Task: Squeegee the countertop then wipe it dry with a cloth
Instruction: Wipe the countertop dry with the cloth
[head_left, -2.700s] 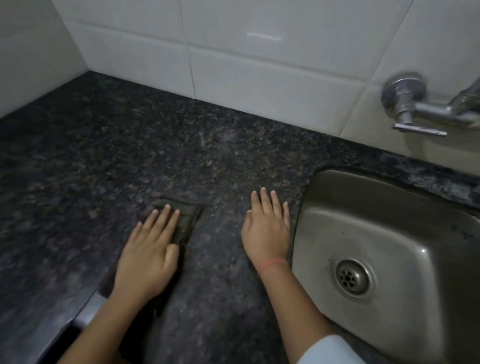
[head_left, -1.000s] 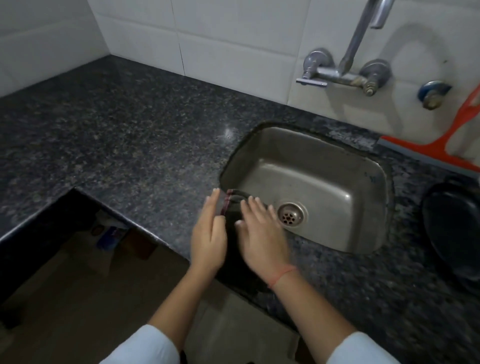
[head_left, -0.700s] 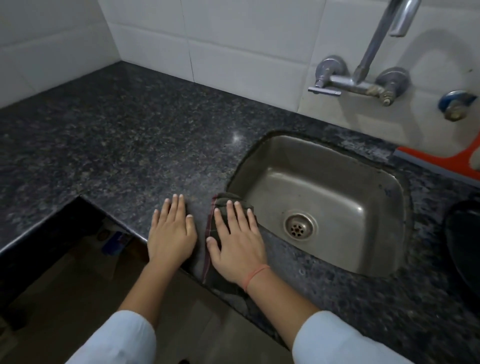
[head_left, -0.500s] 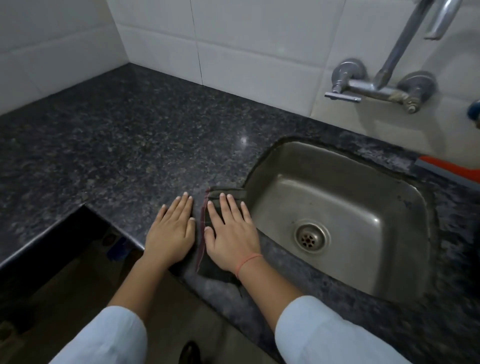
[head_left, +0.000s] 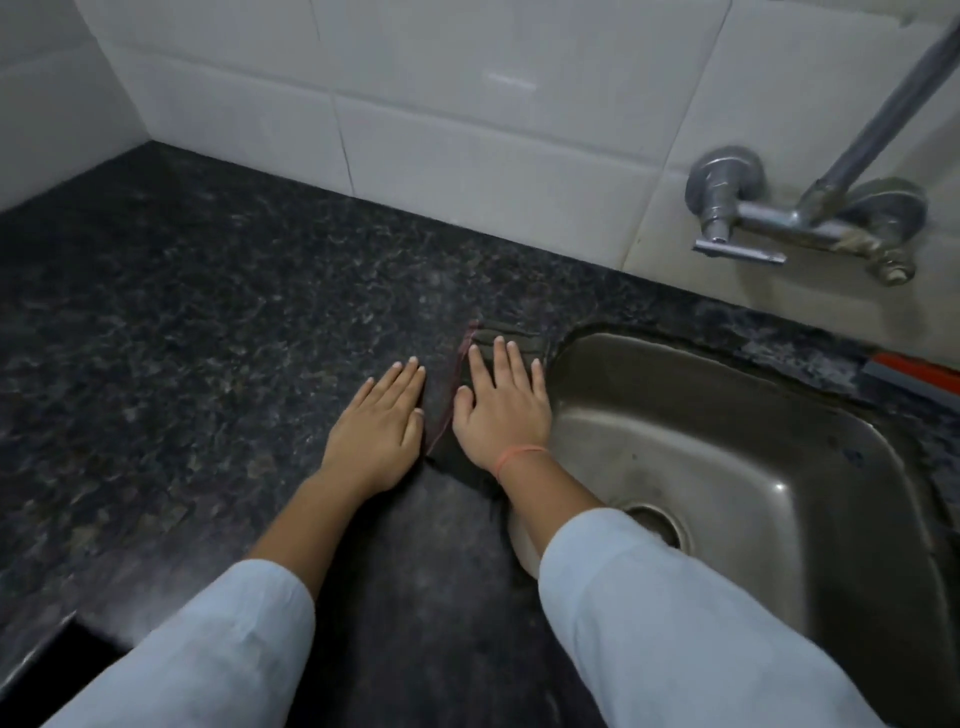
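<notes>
A dark folded cloth (head_left: 506, 338) with a red edge lies on the black speckled countertop (head_left: 208, 338), right beside the left rim of the sink. My right hand (head_left: 501, 408) presses flat on the cloth, fingers spread, covering most of it. My left hand (head_left: 376, 423) rests flat on the bare granite just left of the cloth, holding nothing. A bit of the orange squeegee (head_left: 917, 376) shows at the right edge, behind the sink.
A steel sink (head_left: 753, 467) with a drain takes up the right side. A wall tap (head_left: 800, 218) juts out above it. White tiled walls (head_left: 415, 104) close the back and left. The counter's front edge drops off at the lower left (head_left: 47, 660).
The cloth passed from under my left hand to under my right. Both hands have slid away from the counter's front edge toward the back wall, along the sink's left rim.
</notes>
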